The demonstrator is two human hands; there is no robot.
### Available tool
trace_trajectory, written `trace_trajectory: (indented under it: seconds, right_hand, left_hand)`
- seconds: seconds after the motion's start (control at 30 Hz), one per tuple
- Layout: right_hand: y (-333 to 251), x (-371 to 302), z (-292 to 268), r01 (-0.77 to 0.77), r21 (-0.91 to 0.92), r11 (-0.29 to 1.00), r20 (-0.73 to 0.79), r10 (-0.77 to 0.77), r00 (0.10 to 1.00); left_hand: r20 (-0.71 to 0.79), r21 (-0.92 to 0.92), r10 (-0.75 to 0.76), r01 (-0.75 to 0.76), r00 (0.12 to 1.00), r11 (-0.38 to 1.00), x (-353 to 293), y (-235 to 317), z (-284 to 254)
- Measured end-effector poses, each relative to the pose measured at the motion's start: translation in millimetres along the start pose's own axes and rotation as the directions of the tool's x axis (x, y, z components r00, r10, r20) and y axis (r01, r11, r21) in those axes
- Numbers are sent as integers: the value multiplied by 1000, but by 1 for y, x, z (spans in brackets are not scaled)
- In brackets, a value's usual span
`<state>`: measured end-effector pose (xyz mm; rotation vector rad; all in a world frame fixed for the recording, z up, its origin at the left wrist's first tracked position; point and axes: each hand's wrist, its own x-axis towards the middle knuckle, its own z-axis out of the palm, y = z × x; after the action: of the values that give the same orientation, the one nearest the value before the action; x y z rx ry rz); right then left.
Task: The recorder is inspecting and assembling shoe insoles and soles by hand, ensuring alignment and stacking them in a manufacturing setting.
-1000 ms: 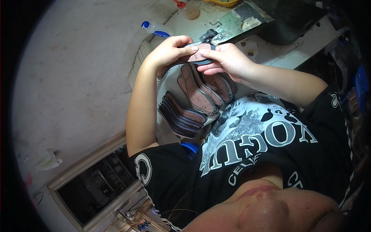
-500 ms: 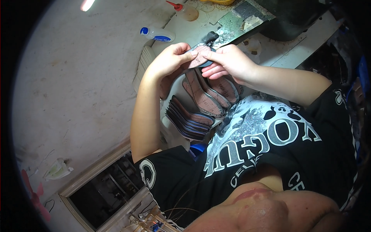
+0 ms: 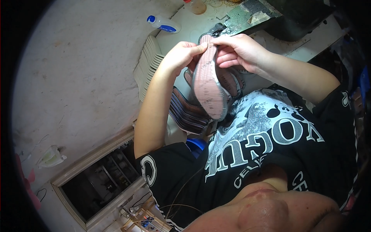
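A long insole [image 3: 208, 87] with a pink ribbed face and a dark, notched edge hangs from both hands toward my shirt. My left hand [image 3: 186, 56] pinches its upper end from the left, thumb on the pink face. From the right, my right hand [image 3: 237, 52] grips the same end between thumb and forefinger, its other fingers curled beside the edge. Behind the held piece, more pink insoles [image 3: 233, 83] lie on the table, partly hidden. A stack of dark-edged insoles [image 3: 187, 112] sits by my left forearm.
Cream-coloured curved pieces [image 3: 148, 63] are stacked against the wall. Beyond my hands lie a white bottle with a blue cap [image 3: 164, 24] and a bottle of amber liquid [image 3: 196, 7]. A green, stained machine plate [image 3: 247, 17] stands at the back right.
The insole has swung from a foreshortened, sideways position to hanging lengthwise toward me, its pink face now in full view. Both hands keep hold of its upper end.
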<state>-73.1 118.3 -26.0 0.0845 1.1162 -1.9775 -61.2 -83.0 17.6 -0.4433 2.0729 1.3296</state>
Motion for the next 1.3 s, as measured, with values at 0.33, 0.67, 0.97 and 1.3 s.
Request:
trace_trajectory:
  seconds: [0.33, 0.67, 0.97, 1.3]
  right_hand:
    - [-8, -35, -37, -13, -304, 953, 253, 94, 963]
    - [-4, -41, -34, 22, -216, 976, 128, 6, 992]
    - [4, -40, 21, 242, -404, 882, 417, -58, 907]
    - [-57, -52, 27, 697, -710, 99, 665, -232, 710]
  left_hand:
    - [113, -172, -55, 75, 992, 982, -6, -9, -2]
    - [-72, -160, 57, -68, 996, 985, 4, -7, -12]
    - [-578, -665, 200, -599, 791, 446, -38, -30, 29]
    - [-697, -418, 483, -848, 530, 327, -47, -37, 88]
